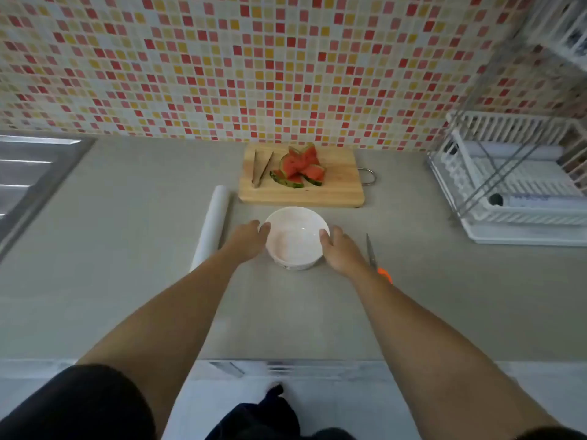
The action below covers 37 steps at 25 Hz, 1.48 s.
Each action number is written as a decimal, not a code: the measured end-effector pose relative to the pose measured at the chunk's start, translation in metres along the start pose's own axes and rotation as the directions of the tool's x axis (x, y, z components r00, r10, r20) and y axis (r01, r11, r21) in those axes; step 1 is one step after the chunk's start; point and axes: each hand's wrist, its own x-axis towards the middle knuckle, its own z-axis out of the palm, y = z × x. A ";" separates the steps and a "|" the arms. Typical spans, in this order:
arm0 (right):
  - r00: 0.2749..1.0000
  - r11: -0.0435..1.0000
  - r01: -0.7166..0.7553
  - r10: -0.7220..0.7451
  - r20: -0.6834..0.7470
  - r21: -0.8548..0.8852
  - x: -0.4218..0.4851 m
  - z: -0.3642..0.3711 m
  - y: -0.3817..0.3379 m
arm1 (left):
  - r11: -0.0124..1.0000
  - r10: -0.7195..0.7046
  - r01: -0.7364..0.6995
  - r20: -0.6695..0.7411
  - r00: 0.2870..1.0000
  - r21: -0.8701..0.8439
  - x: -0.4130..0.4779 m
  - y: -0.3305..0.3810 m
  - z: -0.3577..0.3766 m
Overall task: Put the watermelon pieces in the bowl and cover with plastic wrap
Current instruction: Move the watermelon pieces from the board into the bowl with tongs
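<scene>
An empty white bowl (297,238) stands on the grey counter, just in front of a wooden cutting board (336,188). Several red watermelon wedges with green rind (300,168) lie piled on the board, with metal tongs (261,169) beside them at its left end. My left hand (249,238) presses against the bowl's left side and my right hand (341,249) against its right side, thumbs on the rim. A white roll of plastic wrap (211,227) lies left of the bowl.
Scissors with an orange handle (376,260) lie right of my right hand. A white dish rack (514,182) stands at the far right. A steel sink drainboard (28,176) occupies the far left. A mosaic-tiled wall rises behind the board.
</scene>
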 end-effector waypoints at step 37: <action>0.983 0.998 0.062 -0.057 -0.176 0.022 0.096 -0.001 0.012 | 0.918 0.005 0.080 -0.213 0.977 0.389 0.191 0.037 -0.037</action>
